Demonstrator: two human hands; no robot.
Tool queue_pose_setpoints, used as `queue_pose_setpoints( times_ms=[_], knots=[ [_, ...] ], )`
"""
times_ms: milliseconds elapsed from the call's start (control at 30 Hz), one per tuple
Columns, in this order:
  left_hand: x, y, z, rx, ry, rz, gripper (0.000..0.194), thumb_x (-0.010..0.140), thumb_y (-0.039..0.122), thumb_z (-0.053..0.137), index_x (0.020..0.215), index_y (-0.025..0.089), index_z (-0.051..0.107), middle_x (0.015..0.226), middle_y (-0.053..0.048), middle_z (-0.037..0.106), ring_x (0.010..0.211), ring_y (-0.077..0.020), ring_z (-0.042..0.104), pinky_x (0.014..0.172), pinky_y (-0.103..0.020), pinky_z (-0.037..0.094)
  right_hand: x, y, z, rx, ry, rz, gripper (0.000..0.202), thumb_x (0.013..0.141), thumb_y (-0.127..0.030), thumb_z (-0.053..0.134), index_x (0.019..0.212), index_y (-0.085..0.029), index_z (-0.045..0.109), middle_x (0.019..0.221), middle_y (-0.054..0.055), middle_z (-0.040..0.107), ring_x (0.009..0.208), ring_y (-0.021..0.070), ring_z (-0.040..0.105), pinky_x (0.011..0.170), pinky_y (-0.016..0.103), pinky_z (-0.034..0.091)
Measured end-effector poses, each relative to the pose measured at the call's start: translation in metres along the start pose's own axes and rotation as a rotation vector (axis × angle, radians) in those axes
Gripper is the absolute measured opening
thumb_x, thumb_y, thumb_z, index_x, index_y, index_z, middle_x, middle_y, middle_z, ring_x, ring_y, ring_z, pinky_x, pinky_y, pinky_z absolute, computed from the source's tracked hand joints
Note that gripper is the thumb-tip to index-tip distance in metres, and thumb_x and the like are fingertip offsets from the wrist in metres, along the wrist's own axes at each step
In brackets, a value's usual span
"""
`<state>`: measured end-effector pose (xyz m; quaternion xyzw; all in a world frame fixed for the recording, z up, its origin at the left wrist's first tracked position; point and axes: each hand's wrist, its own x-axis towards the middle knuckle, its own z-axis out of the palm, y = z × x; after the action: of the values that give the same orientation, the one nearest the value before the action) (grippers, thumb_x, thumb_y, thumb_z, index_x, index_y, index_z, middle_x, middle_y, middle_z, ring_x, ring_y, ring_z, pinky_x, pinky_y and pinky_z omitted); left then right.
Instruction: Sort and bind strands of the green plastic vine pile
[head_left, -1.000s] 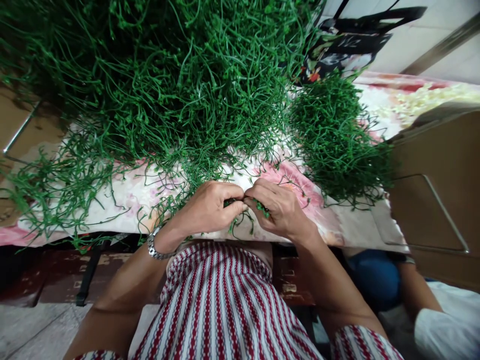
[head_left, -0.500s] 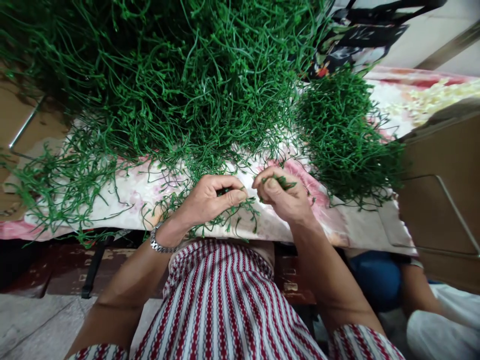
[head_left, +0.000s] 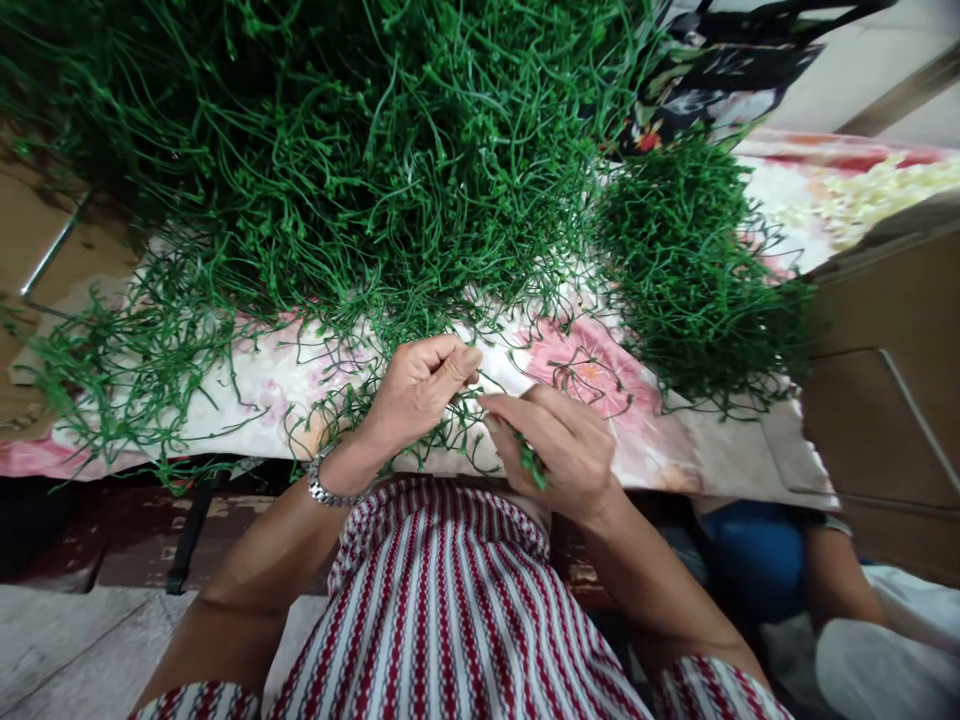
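Observation:
My left hand (head_left: 426, 385), with a metal-band watch (head_left: 324, 478) at its wrist, is closed with thumb and forefinger pinched on a thin green stem (head_left: 491, 379) that sticks out toward the right. My right hand (head_left: 559, 440) is curled just right of it, fingertips near that stem's end. Small green pieces (head_left: 531, 466) poke out from its closed palm. Under and around my left hand, loose green stems (head_left: 457, 430) lie on the flowered cloth (head_left: 592, 360). Whether the stems are plastic or real I cannot tell.
A large heap of green stems (head_left: 390, 170) fills the far side. A smaller heap (head_left: 697, 270) stands at right, and a loose bunch (head_left: 135, 370) at left. Cardboard (head_left: 885, 370) flanks the right side, near another person's arm (head_left: 840, 580). A flowered black bag (head_left: 720, 80) stands behind.
My right hand has come down and turned over, its fingers now pointing left toward my left hand. My left hand has shifted slightly up and left.

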<state>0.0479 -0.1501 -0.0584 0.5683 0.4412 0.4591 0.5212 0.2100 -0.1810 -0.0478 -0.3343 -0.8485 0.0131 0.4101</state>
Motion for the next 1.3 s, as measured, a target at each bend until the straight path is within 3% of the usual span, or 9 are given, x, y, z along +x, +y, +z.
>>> queue_pose_setpoints(
  times_ms=[133,233,333,433,667,867,1067,1133,1300],
  knots=[
    [-0.001,0.007,-0.001,0.005,-0.012,0.046,0.027,0.083,0.033,0.052,0.063,0.015,0.051,0.056,0.004,0.041,0.052,-0.0069,0.036,0.049,-0.021,0.028,-0.002,0.007,0.011,-0.148,-0.074,-0.018,0.021,0.08,-0.019,0.054,0.1,-0.014,0.059,0.062,0.001,0.053,0.057,0.0107,0.047,0.051,0.024,0.035],
    [-0.003,0.012,-0.004,-0.019,-0.079,0.017,0.004,0.076,0.016,0.053,0.072,0.015,0.054,0.062,0.003,0.048,0.057,-0.0071,0.043,0.051,-0.02,0.032,-0.004,0.012,0.015,-0.168,-0.105,0.017,0.02,0.08,-0.014,0.051,0.098,-0.017,0.058,0.064,0.0,0.054,0.059,0.0106,0.048,0.052,0.024,0.033],
    [-0.006,0.014,-0.005,0.008,-0.111,-0.013,0.014,0.066,0.004,0.05,0.074,0.015,0.054,0.067,0.002,0.051,0.061,-0.0078,0.046,0.054,-0.019,0.034,-0.006,0.016,0.015,-0.147,-0.119,0.059,0.014,0.079,-0.011,0.049,0.09,-0.017,0.057,0.065,0.0,0.056,0.061,0.0109,0.049,0.055,0.024,0.035],
    [-0.007,0.013,-0.006,0.03,-0.079,-0.027,0.011,0.066,0.005,0.05,0.07,0.015,0.052,0.067,0.002,0.05,0.061,-0.008,0.044,0.053,-0.02,0.034,-0.008,0.02,0.014,-0.133,-0.11,0.07,0.011,0.077,-0.01,0.049,0.083,-0.016,0.056,0.066,0.001,0.056,0.061,0.0117,0.049,0.056,0.024,0.036],
    [-0.006,0.004,-0.007,-0.081,0.131,-0.055,0.008,0.068,0.012,0.057,0.067,0.016,0.051,0.063,0.003,0.048,0.059,-0.0081,0.045,0.054,-0.02,0.036,-0.014,0.022,0.012,-0.163,-0.107,0.082,0.01,0.078,-0.01,0.05,0.083,-0.018,0.055,0.064,0.001,0.056,0.059,0.0126,0.047,0.054,0.026,0.034],
    [-0.008,0.007,-0.003,0.077,0.065,-0.038,0.007,0.069,0.01,0.057,0.069,0.016,0.053,0.062,0.004,0.049,0.057,-0.0076,0.045,0.053,-0.02,0.036,-0.005,0.015,0.007,0.1,-0.033,0.306,0.018,0.081,-0.018,0.054,0.099,-0.018,0.053,0.085,0.004,0.061,0.066,0.0113,0.054,0.058,0.023,0.041],
    [-0.01,0.01,-0.002,0.126,0.008,-0.02,0.008,0.07,0.009,0.055,0.069,0.016,0.052,0.061,0.004,0.048,0.057,-0.0072,0.044,0.054,-0.019,0.036,0.001,0.019,0.006,0.303,-0.195,0.374,0.009,0.083,-0.022,0.054,0.076,-0.017,0.053,0.059,-0.003,0.05,0.052,0.0071,0.044,0.052,0.021,0.035],
    [-0.009,0.006,-0.005,0.101,0.07,-0.021,0.009,0.07,0.008,0.054,0.068,0.016,0.052,0.061,0.004,0.047,0.055,-0.0069,0.043,0.052,-0.019,0.035,-0.002,0.025,0.006,0.342,-0.125,0.427,0.011,0.084,-0.023,0.052,0.075,-0.017,0.052,0.059,-0.003,0.047,0.052,0.0072,0.042,0.051,0.022,0.034],
    [-0.005,-0.001,-0.014,0.002,0.207,0.021,0.011,0.069,0.007,0.055,0.066,0.017,0.05,0.06,0.004,0.046,0.055,-0.0071,0.043,0.051,-0.019,0.036,-0.012,0.051,-0.002,0.495,0.233,0.616,0.017,0.084,-0.026,0.051,0.069,-0.018,0.049,0.068,0.0,0.051,0.058,0.0096,0.048,0.052,0.024,0.038]
  ],
)
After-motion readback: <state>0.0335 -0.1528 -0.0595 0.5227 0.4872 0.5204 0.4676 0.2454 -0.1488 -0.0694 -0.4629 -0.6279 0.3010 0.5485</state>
